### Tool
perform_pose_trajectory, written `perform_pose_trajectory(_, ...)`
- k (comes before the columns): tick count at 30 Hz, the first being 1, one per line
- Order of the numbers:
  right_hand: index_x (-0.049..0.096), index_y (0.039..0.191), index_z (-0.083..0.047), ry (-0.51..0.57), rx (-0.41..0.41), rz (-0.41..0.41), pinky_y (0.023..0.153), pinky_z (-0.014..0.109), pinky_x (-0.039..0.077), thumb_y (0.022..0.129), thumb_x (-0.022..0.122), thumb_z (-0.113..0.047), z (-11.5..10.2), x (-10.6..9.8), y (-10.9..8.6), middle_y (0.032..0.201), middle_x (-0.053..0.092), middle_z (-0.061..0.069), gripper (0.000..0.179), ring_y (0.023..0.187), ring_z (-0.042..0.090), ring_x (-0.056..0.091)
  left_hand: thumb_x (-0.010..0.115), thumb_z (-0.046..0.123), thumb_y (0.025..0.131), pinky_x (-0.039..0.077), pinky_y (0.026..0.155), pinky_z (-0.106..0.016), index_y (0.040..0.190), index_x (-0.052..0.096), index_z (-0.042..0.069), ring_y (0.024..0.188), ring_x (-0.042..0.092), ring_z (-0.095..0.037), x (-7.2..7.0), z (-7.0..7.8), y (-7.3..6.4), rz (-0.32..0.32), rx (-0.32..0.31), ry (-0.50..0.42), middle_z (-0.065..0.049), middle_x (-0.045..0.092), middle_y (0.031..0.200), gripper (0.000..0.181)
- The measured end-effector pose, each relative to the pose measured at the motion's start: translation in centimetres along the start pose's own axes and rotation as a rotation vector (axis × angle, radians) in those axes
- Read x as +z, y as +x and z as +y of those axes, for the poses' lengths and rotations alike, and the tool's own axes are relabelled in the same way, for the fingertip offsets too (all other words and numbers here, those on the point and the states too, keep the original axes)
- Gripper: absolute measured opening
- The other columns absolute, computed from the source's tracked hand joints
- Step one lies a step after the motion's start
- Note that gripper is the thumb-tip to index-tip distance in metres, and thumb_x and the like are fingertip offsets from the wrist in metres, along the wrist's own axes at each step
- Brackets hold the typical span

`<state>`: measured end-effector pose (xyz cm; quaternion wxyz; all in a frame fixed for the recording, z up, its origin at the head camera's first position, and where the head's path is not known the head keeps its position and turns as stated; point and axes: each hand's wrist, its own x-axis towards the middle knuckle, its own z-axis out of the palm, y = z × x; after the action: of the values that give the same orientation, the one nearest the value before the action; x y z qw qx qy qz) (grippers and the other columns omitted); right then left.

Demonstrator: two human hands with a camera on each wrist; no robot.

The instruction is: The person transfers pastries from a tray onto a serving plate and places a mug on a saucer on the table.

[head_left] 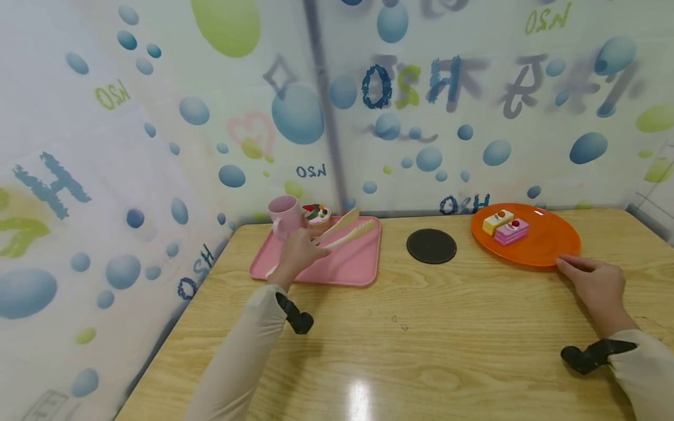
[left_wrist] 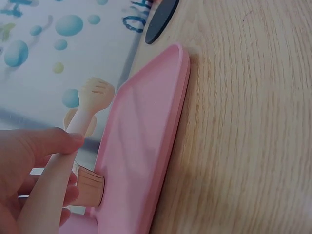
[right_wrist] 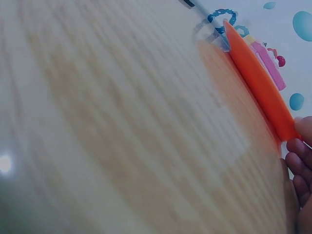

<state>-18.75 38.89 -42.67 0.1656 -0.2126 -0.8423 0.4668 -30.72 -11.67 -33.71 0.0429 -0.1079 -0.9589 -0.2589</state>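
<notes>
My left hand (head_left: 301,254) holds cream-coloured food tongs (left_wrist: 51,190) over the pink tray (head_left: 358,266). The two arms of the tongs are spread apart, and their toothed tips point away to the right. A pink mug (head_left: 286,215) and a toy cupcake (head_left: 318,221) stand on the tray, just behind this hand. With thumb and fingers, my right hand (head_left: 597,286) pinches the near right rim of an orange plate (head_left: 544,240). On the plate lie a yellow cake slice (head_left: 492,224) and a pink cake slice (head_left: 509,235), side by side, each topped with a fruit.
A round black coaster (head_left: 431,246) lies on the wooden table (head_left: 421,351) between tray and plate. Behind the table's far edge rises a curtain (head_left: 347,146) printed with blue and green drops, and it continues along the left side.
</notes>
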Motion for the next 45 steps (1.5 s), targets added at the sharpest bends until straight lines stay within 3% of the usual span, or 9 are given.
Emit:
perform_pose_trajectory(10,0.051,0.121,0.011,-0.001,0.018,0.000,0.100,0.053,0.022,0.085,0.057,-0.047,0.0,-0.2,0.0,0.059,0.033,-0.044,0.069,0.120,0.046,0.034,0.076,0.028,0.074,0.047,0.078,-0.039,0.119,0.062,0.007,0.098,0.059,-0.023,-0.5,-1.0,-0.6,-0.026,-0.048,-0.013,-0.008,0.064,0.110,0.051)
perform_pose_trajectory(16,0.051,0.121,0.011,0.002,0.020,-0.009,0.100,0.054,0.023,0.085,0.057,-0.047,0.0,-0.1,0.1,0.062,0.038,-0.040,0.069,0.119,0.047,0.034,0.076,0.025,0.073,0.047,0.077,-0.039,0.117,0.063,0.006,0.096,0.059,-0.023,-0.9,-1.6,-1.1,-0.002,-0.018,-0.004,-0.010,0.064,0.110,0.050)
perform_pose_trajectory(18,0.051,0.121,0.012,0.002,0.017,-0.010,0.100,0.054,0.022,0.085,0.057,-0.047,0.0,-0.1,0.0,0.060,0.033,-0.042,0.070,0.119,0.047,0.034,0.076,0.025,0.073,0.048,0.076,-0.038,0.117,0.063,0.005,0.096,0.060,-0.023,-1.0,-1.8,-1.2,0.005,-0.011,-0.003,-0.010,0.065,0.109,0.050)
perform_pose_trajectory(25,0.052,0.119,0.013,-0.012,-0.001,0.001,0.099,0.053,0.024,0.085,0.059,-0.044,-0.2,-0.2,0.0,0.063,0.037,-0.039,0.066,0.117,0.047,0.036,0.076,0.026,0.073,0.048,0.067,-0.034,0.118,0.063,0.006,0.091,0.061,-0.021,-1.1,-2.4,-1.3,0.004,-0.032,-0.009,-0.009,0.066,0.104,0.051)
perform_pose_trajectory(34,0.052,0.119,0.012,-0.014,-0.001,-0.003,0.099,0.054,0.023,0.085,0.057,-0.046,0.0,0.0,-0.1,0.061,0.037,-0.041,0.068,0.118,0.047,0.036,0.076,0.026,0.073,0.047,0.067,-0.034,0.117,0.063,0.004,0.088,0.060,-0.022,-1.2,-3.2,-1.4,-0.001,-0.049,0.004,-0.010,0.066,0.104,0.052)
perform_pose_trajectory(45,0.052,0.122,0.010,-0.010,0.017,-0.002,0.100,0.054,0.022,0.086,0.056,-0.046,0.0,0.0,-0.1,0.060,0.035,-0.042,0.067,0.119,0.047,0.035,0.075,0.026,0.074,0.043,0.065,-0.033,0.111,0.065,0.003,0.078,0.054,-0.020,-1.8,-3.7,-1.9,-0.010,-0.010,0.058,-0.009,0.065,0.094,0.045)
